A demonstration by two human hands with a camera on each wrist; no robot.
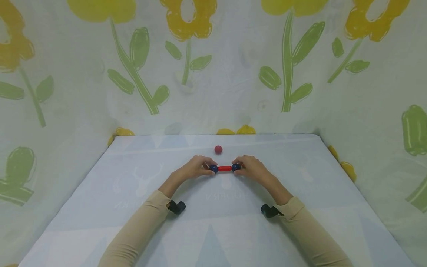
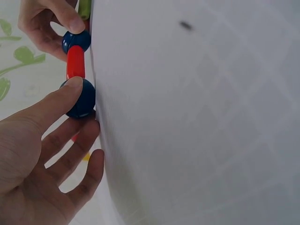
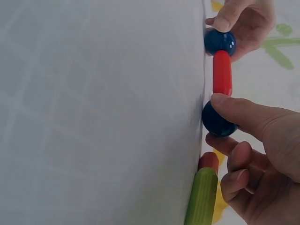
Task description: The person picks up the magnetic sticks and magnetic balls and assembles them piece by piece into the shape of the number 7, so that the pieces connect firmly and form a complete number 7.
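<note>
A short red rod [image 1: 225,168] lies crosswise in the middle of the table, with a dark blue ball at each end. My left hand [image 1: 197,167] pinches the left blue ball [image 2: 82,99] between thumb and fingers. At the other end, the right blue ball [image 3: 219,120] is held the same way by my right hand [image 1: 252,168]. In both wrist views the red rod [image 3: 222,72] meets both balls. Beyond the hands sits a red ball [image 1: 218,149], touched by neither hand.
A green ribbed piece [image 3: 202,197] with a reddish end shows near my right hand in the right wrist view; the head view does not show it. Pale printed cloth covers the table [image 1: 213,211]. A flower-patterned curtain [image 1: 227,74] surrounds its back and sides.
</note>
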